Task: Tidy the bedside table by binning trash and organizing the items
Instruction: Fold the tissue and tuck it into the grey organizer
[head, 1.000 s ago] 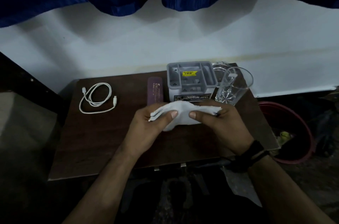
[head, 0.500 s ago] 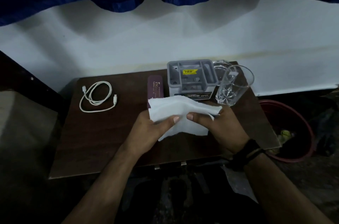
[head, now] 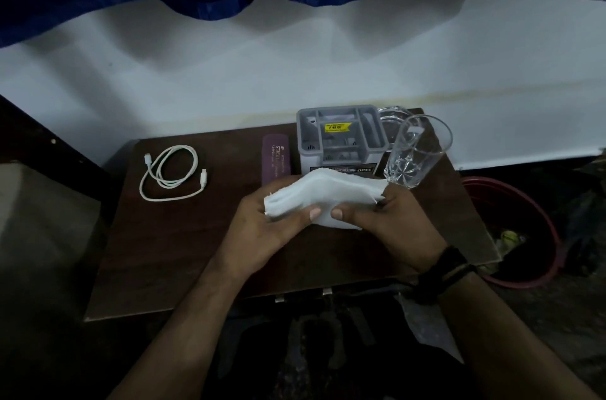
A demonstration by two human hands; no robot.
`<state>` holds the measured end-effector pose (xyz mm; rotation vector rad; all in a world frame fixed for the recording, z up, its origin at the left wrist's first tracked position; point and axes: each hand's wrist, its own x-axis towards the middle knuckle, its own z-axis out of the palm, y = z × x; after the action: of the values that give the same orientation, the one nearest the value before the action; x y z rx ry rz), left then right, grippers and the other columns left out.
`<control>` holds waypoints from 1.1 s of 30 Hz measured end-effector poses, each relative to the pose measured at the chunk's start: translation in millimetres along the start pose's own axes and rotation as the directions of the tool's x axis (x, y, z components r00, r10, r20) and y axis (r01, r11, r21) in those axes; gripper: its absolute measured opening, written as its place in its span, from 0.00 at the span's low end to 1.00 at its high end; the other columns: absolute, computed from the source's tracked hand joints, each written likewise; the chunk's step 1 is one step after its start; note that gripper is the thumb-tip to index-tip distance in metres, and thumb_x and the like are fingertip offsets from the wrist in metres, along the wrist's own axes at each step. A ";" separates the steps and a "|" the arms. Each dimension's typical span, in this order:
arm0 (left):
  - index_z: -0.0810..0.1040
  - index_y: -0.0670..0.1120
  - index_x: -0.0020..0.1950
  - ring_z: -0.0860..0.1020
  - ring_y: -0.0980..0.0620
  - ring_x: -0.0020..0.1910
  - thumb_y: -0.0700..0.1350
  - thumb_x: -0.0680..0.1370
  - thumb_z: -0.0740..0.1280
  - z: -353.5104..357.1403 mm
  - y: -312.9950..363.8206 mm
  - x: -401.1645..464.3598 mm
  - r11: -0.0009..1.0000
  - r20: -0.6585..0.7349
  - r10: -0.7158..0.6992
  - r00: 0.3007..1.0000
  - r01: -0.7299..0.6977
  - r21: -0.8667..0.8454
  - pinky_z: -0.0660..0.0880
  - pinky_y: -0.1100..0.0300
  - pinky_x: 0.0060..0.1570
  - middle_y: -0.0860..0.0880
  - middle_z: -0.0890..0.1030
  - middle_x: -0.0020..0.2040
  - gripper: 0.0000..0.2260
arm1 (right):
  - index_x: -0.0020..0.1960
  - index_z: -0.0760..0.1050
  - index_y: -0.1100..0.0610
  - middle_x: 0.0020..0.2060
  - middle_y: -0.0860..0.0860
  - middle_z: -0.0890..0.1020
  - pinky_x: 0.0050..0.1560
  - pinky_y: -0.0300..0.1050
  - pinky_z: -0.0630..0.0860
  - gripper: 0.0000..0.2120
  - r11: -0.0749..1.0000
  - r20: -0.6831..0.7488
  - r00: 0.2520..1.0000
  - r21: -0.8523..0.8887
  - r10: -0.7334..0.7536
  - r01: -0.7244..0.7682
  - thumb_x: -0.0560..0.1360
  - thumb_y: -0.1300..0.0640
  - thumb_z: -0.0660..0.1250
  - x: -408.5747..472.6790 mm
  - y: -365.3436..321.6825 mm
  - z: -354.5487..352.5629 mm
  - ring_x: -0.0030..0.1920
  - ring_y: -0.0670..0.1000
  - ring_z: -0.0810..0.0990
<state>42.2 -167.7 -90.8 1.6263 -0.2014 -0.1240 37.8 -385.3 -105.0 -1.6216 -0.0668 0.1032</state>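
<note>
Both hands hold the white tissue (head: 323, 196) above the front middle of the brown table (head: 170, 255); left hand (head: 265, 222) pinches its left end, thumb on top; right hand (head: 390, 222) grips the right end, fingers curled under; long axis runs left-right between them; soft, crumpled, layered paper. Red bin (head: 521, 278) sits on the floor off the table's right edge, so right hand is nearer. Grey plastic organizer (head: 337, 140), clear glass (head: 413, 153), purple case (head: 276, 157) behind; coiled white cable (head: 170, 176) far left.
</note>
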 end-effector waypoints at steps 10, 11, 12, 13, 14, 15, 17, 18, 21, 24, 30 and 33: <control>0.73 0.55 0.70 0.81 0.55 0.60 0.40 0.73 0.76 -0.2 16.6 1.0 0.955 -0.058 0.247 0.967 -0.233 0.182 0.77 0.61 0.58 0.57 0.83 0.59 0.28 | 0.64 0.81 0.52 0.57 0.44 0.85 0.63 0.48 0.79 0.21 0.991 -0.075 0.992 -0.092 -0.106 0.099 0.72 0.62 0.77 -1.4 -15.7 0.0 0.60 0.45 0.83; 0.72 0.55 0.72 0.80 0.55 0.61 0.41 0.73 0.77 -0.8 18.8 2.0 0.915 -0.062 0.325 0.944 -0.297 0.272 0.77 0.60 0.59 0.56 0.81 0.61 0.29 | 0.63 0.82 0.54 0.56 0.47 0.86 0.63 0.53 0.79 0.19 0.994 -0.080 0.993 -0.073 -0.087 0.081 0.72 0.63 0.77 -1.3 -14.6 0.4 0.59 0.47 0.84; 0.71 0.53 0.72 0.80 0.55 0.61 0.42 0.74 0.77 -1.2 21.1 2.8 0.846 -0.039 0.415 0.909 -0.370 0.383 0.77 0.59 0.60 0.54 0.80 0.63 0.29 | 0.61 0.82 0.55 0.55 0.48 0.87 0.63 0.57 0.79 0.17 0.996 -0.084 0.994 -0.069 -0.069 0.063 0.73 0.63 0.76 -1.5 -12.6 0.8 0.58 0.49 0.85; 0.72 0.51 0.73 0.78 0.55 0.62 0.43 0.75 0.76 -2.3 23.3 3.9 0.753 0.005 0.503 0.864 -0.441 0.488 0.76 0.57 0.61 0.53 0.79 0.64 0.28 | 0.61 0.83 0.56 0.54 0.49 0.87 0.62 0.59 0.79 0.16 0.996 -0.089 0.995 -0.074 -0.052 0.046 0.73 0.64 0.76 -1.8 -10.6 1.6 0.57 0.50 0.85; 0.72 0.50 0.72 0.78 0.53 0.62 0.44 0.76 0.75 -3.0 26.8 4.9 0.656 0.057 0.571 0.819 -0.496 0.569 0.76 0.54 0.62 0.52 0.78 0.64 0.26 | 0.60 0.83 0.56 0.54 0.49 0.87 0.62 0.60 0.79 0.15 0.997 -0.094 0.995 -0.070 -0.035 0.028 0.74 0.64 0.76 -2.3 -10.2 2.4 0.56 0.50 0.85; 0.73 0.49 0.72 0.77 0.50 0.63 0.45 0.77 0.74 -3.8 28.7 6.3 0.578 0.104 0.609 0.787 -0.529 0.622 0.76 0.49 0.61 0.51 0.77 0.64 0.24 | 0.59 0.83 0.56 0.53 0.49 0.88 0.62 0.60 0.79 0.15 0.998 -0.096 0.995 -0.066 -0.020 0.014 0.73 0.64 0.76 -2.7 -10.3 3.3 0.56 0.50 0.85; 0.73 0.51 0.72 0.78 0.47 0.62 0.48 0.78 0.72 -3.4 32.6 7.9 0.496 0.169 0.619 0.767 -0.548 0.673 0.76 0.44 0.57 0.49 0.77 0.65 0.22 | 0.59 0.83 0.56 0.53 0.49 0.88 0.62 0.60 0.79 0.15 0.998 -0.094 0.996 -0.063 -0.005 -0.001 0.73 0.63 0.76 -2.7 -10.4 3.2 0.56 0.50 0.85; 0.73 0.52 0.72 0.78 0.46 0.61 0.49 0.79 0.71 -3.1 32.1 8.4 0.468 0.191 0.607 0.772 -0.541 0.698 0.76 0.43 0.56 0.48 0.77 0.65 0.22 | 0.59 0.83 0.56 0.53 0.49 0.88 0.62 0.60 0.79 0.14 0.998 -0.091 0.996 -0.061 0.000 -0.006 0.73 0.64 0.76 -2.5 -10.9 3.1 0.56 0.50 0.85; 0.77 0.54 0.70 0.79 0.45 0.58 0.50 0.79 0.70 -5.7 25.5 8.3 0.391 0.230 0.541 0.809 -0.483 0.783 0.75 0.42 0.54 0.49 0.78 0.65 0.18 | 0.58 0.84 0.55 0.53 0.48 0.87 0.61 0.58 0.80 0.15 0.998 -0.081 0.997 -0.068 -0.006 0.001 0.73 0.64 0.76 -2.0 -12.1 3.4 0.55 0.49 0.85; 0.78 0.54 0.69 0.79 0.46 0.58 0.51 0.80 0.68 -6.4 24.2 7.6 0.389 0.228 0.501 0.835 -0.453 0.802 0.75 0.43 0.55 0.51 0.80 0.64 0.17 | 0.59 0.84 0.54 0.53 0.45 0.87 0.61 0.55 0.80 0.15 0.991 -0.064 0.997 -0.128 -0.041 0.032 0.73 0.63 0.77 -1.5 -11.5 2.6 0.56 0.47 0.85; 0.80 0.53 0.67 0.79 0.48 0.59 0.53 0.79 0.67 -0.5 27.4 6.3 0.453 0.206 0.465 0.861 -0.431 0.780 0.75 0.44 0.56 0.54 0.80 0.65 0.17 | 0.59 0.84 0.55 0.53 0.47 0.87 0.57 0.51 0.79 0.13 0.980 -0.043 0.997 -0.194 -0.057 0.048 0.75 0.61 0.75 0.5 -4.9 1.7 0.55 0.48 0.84; 0.72 0.53 0.74 0.77 0.50 0.63 0.57 0.76 0.71 -2.1 25.0 6.7 0.541 0.135 0.438 0.889 -0.380 0.750 0.75 0.47 0.60 0.52 0.78 0.66 0.27 | 0.59 0.84 0.56 0.53 0.48 0.88 0.61 0.56 0.80 0.11 0.992 -0.065 0.998 -0.124 -0.027 0.018 0.77 0.61 0.73 0.2 -6.6 2.3 0.56 0.49 0.85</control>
<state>47.7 -168.4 -65.5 2.3812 -0.6532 0.4564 37.9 -382.7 -98.5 -1.7463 -0.0408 0.0280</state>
